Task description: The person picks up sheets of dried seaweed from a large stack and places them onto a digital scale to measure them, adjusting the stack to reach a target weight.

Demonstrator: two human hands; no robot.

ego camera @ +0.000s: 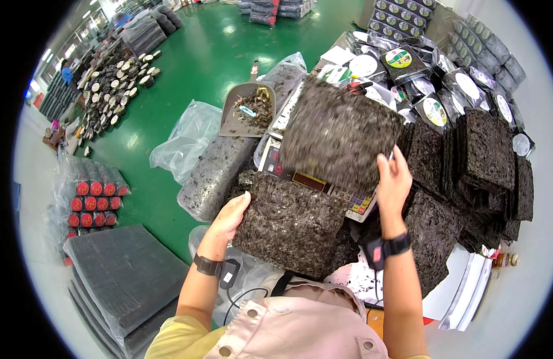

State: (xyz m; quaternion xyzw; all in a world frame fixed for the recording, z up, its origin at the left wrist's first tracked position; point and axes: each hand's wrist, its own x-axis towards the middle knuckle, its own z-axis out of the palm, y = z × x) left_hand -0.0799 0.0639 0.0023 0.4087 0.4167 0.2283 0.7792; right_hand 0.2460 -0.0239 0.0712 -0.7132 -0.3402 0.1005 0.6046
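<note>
My left hand [231, 215] grips the left edge of a dark seaweed sheet or thin stack [294, 224], held low in front of my apron. A second seaweed sheet [339, 134], blurred by motion, is pinched at its right edge by my right hand [394, 179]. It hangs over a digital weighing scale [310, 180] and hides most of the pan. The scale's display and part of its keypad show between the two sheets. Just right of my right hand stand tall stacks of seaweed sheets [489, 148].
Packaged seaweed with round labels [433, 110] is heaped at the back right. A dustpan [224, 121] holding scraps rests on a plastic-wrapped bundle [218, 175] to the left. Red-labelled packs [92, 188] and a large wrapped block [128, 269] stand farther left. A person [67, 74] is far off.
</note>
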